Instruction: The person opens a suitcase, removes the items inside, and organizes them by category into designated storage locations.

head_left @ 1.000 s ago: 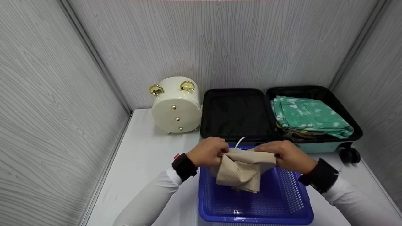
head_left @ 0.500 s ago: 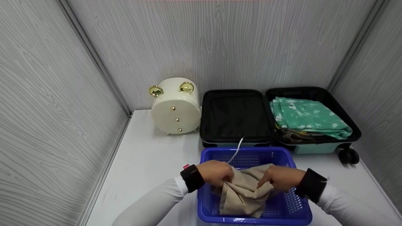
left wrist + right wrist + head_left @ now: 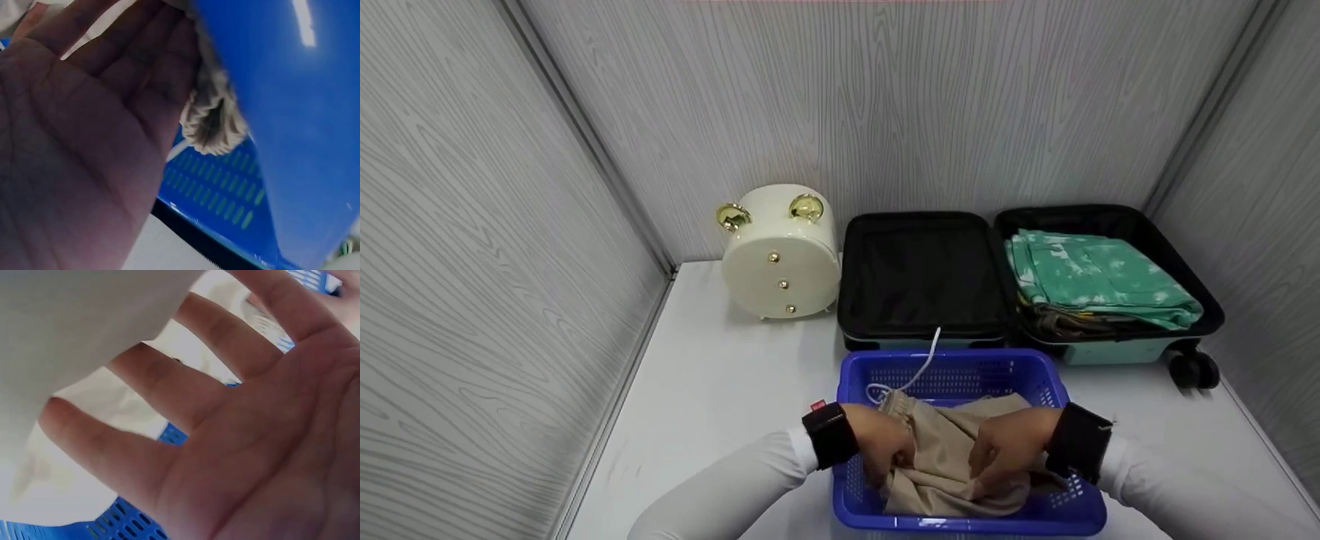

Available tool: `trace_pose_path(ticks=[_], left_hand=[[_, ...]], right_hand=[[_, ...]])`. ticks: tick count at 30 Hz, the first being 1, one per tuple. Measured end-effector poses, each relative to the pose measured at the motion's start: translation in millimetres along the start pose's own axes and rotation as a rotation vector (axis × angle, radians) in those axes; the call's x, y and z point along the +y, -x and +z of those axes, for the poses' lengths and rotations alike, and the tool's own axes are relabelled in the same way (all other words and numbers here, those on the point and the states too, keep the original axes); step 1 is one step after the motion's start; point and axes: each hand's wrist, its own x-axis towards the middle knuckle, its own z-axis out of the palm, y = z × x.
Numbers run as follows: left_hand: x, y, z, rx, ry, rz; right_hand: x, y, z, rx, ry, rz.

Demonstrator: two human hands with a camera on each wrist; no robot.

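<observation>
A crumpled beige garment (image 3: 941, 442) with a gathered, elastic-looking edge lies in a blue perforated plastic basket (image 3: 952, 523). My left hand (image 3: 883, 442) is at its left side with curled fingers, gripping the fabric. In the left wrist view the palm (image 3: 73, 152) faces the camera beside the basket wall, and the fingertips are hidden. On the garment's right side my right hand (image 3: 1014, 442) pinches a fold, thumb and forefinger pointing down. Cloth covers some fingertips in the right wrist view, where the other fingers (image 3: 163, 382) are spread.
A white cord (image 3: 924, 367) curls out over the basket's back rim. Behind stands an open suitcase (image 3: 926, 277), with folded green-and-white cloth (image 3: 1099, 274) in its right half. Left of it sits a cream round case (image 3: 781, 262) with gold ear-like rings. Grey wood-grain walls enclose the table.
Both hands have come down toward me, carrying the beige garment from above the basket's back part into the basket. The garment now spreads wider, and its gathered edge shows.
</observation>
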Motion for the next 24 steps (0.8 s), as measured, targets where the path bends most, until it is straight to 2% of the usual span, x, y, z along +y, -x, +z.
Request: trace_pose_path(ticks=[3,6,8,13,15,17,20,22,24], left_hand=[[0.7,-1.8,-4.0,-0.019,0.007,0.014],[-0.6,-3.8,-8.7,0.032,0.031,0.004],[-1.8,-5.7,-13.2,0.131,0.026,-0.022],[-3.2,-15.5,-30.1,0.514,0.008,-0.18],[-2.7,-20.6,-37.4,0.591,0.002,-0.262],[-1.9,-24.8,-43.4,0.599,-0.017,-0.327],[-1.6,-31.8,-49.1,0.557,-0.028,-0.385],[-2.6,-36.4,-50.9,0.537,-0.024,-0.391],[-2.5,-40.1,-51.1,0.549,-0.031,-0.376]], right_hand=[[-2.2,-9.4,5.7,-0.025,0.09,-0.002],[-3.5,-18.5,10.4,-0.05,0.181,-0.038],[-3.7,-23.1,11.9,-0.066,0.217,-0.065],[-3.2,-27.0,10.8,-0.066,0.225,-0.061],[-3.6,-26.7,10.4,-0.048,0.22,-0.033],[-4.0,-26.3,10.6,-0.025,0.206,0.0],[-4.0,-23.8,12.2,0.023,0.169,0.056],[-3.1,-21.1,13.4,0.052,0.151,0.072],[-1.3,-15.9,12.7,0.088,0.144,0.077]])
